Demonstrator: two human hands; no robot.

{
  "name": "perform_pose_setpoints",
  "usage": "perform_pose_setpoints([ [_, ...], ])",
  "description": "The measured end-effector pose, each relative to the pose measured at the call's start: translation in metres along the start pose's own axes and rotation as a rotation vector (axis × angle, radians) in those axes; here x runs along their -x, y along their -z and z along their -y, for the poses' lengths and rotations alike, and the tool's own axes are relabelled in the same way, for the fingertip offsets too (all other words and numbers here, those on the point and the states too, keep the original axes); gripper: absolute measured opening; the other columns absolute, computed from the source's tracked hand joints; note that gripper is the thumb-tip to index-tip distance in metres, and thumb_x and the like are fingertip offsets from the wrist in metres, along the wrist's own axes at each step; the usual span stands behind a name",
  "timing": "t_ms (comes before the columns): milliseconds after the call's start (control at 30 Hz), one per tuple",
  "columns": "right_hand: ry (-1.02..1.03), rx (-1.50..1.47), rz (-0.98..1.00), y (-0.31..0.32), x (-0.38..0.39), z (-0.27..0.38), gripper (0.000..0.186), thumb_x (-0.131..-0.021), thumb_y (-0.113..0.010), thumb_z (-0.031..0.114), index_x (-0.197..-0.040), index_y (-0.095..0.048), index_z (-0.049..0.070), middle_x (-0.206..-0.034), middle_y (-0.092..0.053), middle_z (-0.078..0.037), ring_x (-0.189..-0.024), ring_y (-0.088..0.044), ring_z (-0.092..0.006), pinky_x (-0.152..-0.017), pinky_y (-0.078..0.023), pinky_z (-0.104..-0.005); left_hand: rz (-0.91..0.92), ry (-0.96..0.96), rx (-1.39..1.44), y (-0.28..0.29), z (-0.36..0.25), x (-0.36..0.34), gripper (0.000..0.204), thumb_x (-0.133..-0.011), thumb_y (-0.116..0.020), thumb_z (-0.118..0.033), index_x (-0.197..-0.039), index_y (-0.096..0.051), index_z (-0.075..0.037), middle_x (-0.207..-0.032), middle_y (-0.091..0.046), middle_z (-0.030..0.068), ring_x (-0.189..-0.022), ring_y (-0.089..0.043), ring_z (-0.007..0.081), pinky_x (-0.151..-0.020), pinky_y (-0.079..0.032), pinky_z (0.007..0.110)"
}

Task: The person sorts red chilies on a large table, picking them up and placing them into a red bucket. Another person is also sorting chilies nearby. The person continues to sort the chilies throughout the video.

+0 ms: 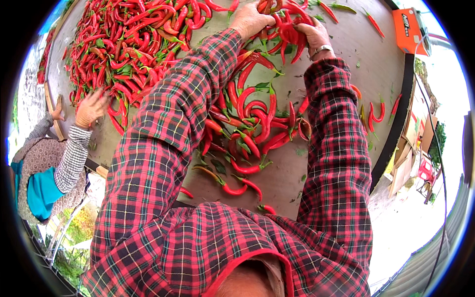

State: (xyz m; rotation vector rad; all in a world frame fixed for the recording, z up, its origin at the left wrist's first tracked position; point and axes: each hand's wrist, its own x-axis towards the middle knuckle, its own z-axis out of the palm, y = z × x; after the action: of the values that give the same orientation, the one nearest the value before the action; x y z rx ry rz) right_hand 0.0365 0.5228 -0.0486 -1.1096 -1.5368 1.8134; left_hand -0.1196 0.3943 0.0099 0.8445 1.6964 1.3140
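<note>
At the far side of the table, my left hand (249,21) and my right hand (315,38) close from both sides on a bunch of red chili peppers (288,33). Some tips of the bunch hang down between my hands. Part of my left fingers is hidden behind peppers at the top edge. Between my forearms, a loose scatter of red chilies with green stems (257,114) lies on the table (366,64). A few of these are partly green or brown. My right wrist wears a metal band.
A large heap of red chilies (128,39) covers the table's left. At the left edge another person's hand (91,108) reaches toward it from a checked sleeve. An orange box (411,30) stands at the right rim, with a cable hanging nearby. Stray chilies and leaf bits lie on the right.
</note>
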Motion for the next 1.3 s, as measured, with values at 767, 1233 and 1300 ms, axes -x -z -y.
perform_pose_setpoints([
  [767,-0.254,-0.475,0.262,-0.055,0.301,0.021,0.043,-0.086,-0.064,0.021,-0.123,-0.049,0.005,-0.109,-0.061,-0.003,-0.097,-0.06,-0.0158,-0.081,-0.049,-0.0299,0.125,-0.187,0.135,-0.041,0.003,0.231,0.081,-0.09,-0.05,-0.056,-0.137,-0.026,0.005,-0.117,-0.051,0.0238,-0.114,-0.049,0.0329,-0.095,-0.039,0.041],
  [1233,0.036,-1.343,0.404,-0.027,0.456,-0.053,0.06,-0.091,-0.055,0.041,-0.14,-0.037,0.011,-0.127,-0.049,-0.016,-0.101,-0.056,-0.0317,-0.075,-0.055,-0.042,0.694,0.068,0.119,0.05,-0.057,0.299,0.042,-0.085,-0.062,-0.013,-0.126,-0.055,-0.007,-0.101,-0.066,0.0079,-0.088,-0.063,0.0131,-0.082,-0.052,0.028],
  [1300,-0.007,-1.38,0.366,-0.021,0.466,-0.05,0.064,-0.088,-0.061,0.04,-0.14,-0.036,0.012,-0.126,-0.049,-0.017,-0.101,-0.054,-0.033,-0.074,-0.055,-0.044,0.147,-0.384,-0.375,0.079,-0.026,0.25,0.036,-0.08,-0.061,-0.009,-0.116,-0.061,-0.004,-0.098,-0.068,0.013,-0.087,-0.065,0.0185,-0.079,-0.053,0.03],
])
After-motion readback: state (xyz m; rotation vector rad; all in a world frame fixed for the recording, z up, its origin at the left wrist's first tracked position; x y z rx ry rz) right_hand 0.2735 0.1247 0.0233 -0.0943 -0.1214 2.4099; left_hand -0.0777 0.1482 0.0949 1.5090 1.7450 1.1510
